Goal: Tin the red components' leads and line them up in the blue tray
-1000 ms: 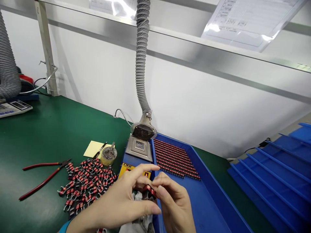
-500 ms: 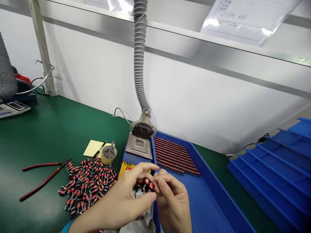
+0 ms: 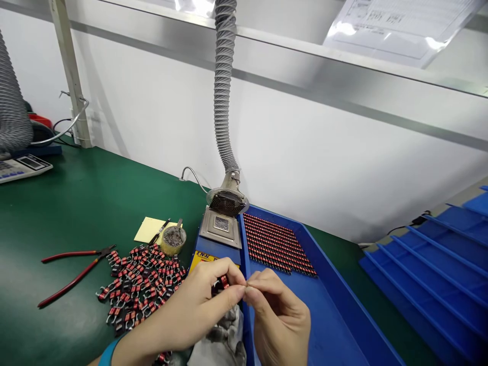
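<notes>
My left hand (image 3: 206, 300) is closed, with a small red-and-black coil (image 3: 224, 280) partly showing inside its curled fingers. Its thumb and index finger pinch at the tips. My right hand (image 3: 280, 315) is closed too, thumb and index pressed together and meeting the left fingertips; whatever is between them is too small or hidden to make out. Left of my hands lies a loose heap of similar coils (image 3: 143, 282) with silvery leads. Beneath them are a solder pot (image 3: 221, 231) with a yellow label panel and a crumpled grey-white cloth (image 3: 224, 340).
A blue tray (image 3: 324, 315) at right holds neat rows of coils (image 3: 280, 244). Red-handled pliers (image 3: 74, 279), a yellow notepad (image 3: 147, 230), a pen and a small tub (image 3: 173, 240) lie left. An extractor hose (image 3: 224, 91) hangs over the pot. Blue stacked trays (image 3: 430, 269) stand far right.
The fingertips of both hands have come together in a pinch, and the coil is now more covered by my left fingers. The view has shifted slightly.
</notes>
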Demonstrator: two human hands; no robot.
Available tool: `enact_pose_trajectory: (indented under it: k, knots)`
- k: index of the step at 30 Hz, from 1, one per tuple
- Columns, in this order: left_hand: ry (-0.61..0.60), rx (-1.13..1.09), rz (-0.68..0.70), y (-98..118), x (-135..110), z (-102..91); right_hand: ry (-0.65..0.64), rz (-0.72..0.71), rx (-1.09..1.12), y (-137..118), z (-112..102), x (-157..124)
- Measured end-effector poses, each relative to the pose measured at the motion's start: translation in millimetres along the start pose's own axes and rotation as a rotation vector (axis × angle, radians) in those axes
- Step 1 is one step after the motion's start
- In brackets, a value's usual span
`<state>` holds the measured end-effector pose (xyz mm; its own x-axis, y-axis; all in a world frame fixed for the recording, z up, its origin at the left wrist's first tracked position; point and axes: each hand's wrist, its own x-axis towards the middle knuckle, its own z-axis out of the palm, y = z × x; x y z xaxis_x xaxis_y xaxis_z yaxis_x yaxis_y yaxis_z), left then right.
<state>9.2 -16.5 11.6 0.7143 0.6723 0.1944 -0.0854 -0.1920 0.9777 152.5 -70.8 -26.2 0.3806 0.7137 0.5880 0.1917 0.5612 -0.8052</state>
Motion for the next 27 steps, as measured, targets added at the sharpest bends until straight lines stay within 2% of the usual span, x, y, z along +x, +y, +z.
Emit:
enact_pose_trajectory:
  k: [6, 11, 15, 23, 27]
  knots:
    - [0.011, 0.017, -0.003, -1.8, 3.3, 0.2, -0.002, -0.035, -0.095, 0.3, -0.2, 0.5]
    - [-0.004, 0.009, -0.021, -0.3, 3.5, 0.2, 0.007, -0.043, -0.105, 0.1, -0.4, 0.7]
    - [0.031, -0.005, 0.003, -1.6, 2.4, 0.5, -0.01, -0.056, -0.112, 0.1, -0.9, 0.8]
    - [0.068, -0.043, 0.025, -5.4, 2.7, -0.4, 0.019, -0.227, -0.2, -5.5, -0.1, 0.9]
    - [0.076, -0.038, 0.031, -3.5, 1.7, -0.5, -0.025, -0.202, -0.231, -6.2, -2.0, 2.3]
